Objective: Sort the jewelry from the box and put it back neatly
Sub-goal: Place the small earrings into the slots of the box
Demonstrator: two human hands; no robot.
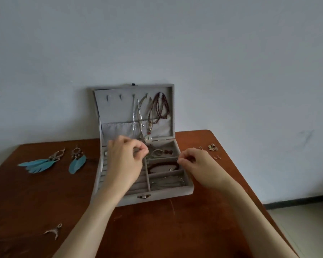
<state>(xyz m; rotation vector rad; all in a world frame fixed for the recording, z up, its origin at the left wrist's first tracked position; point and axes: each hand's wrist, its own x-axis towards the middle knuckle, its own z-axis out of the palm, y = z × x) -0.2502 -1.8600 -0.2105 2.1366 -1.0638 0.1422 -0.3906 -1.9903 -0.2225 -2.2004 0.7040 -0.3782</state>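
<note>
A grey velvet jewelry box [168,195] stands open at the table's back, its lid upright with several necklaces [158,108] hanging inside. Its right compartments hold a dark bead bracelet [162,167] and thin metal bangles [168,181]. My left hand [125,161] hovers over the ring slots with fingertips pinched together; anything between them is too small to make out. My right hand [196,162] is over the box's right edge, thumb and forefinger pinched on a tiny earring [177,161]. Two blue feather earrings [52,162] lie to the left.
The brown wooden table [157,229] carries a small silver piece [54,230] near the front left and a cluster of small gold earrings [213,148] at the back right. A pale wall stands right behind the box. The floor shows at the right.
</note>
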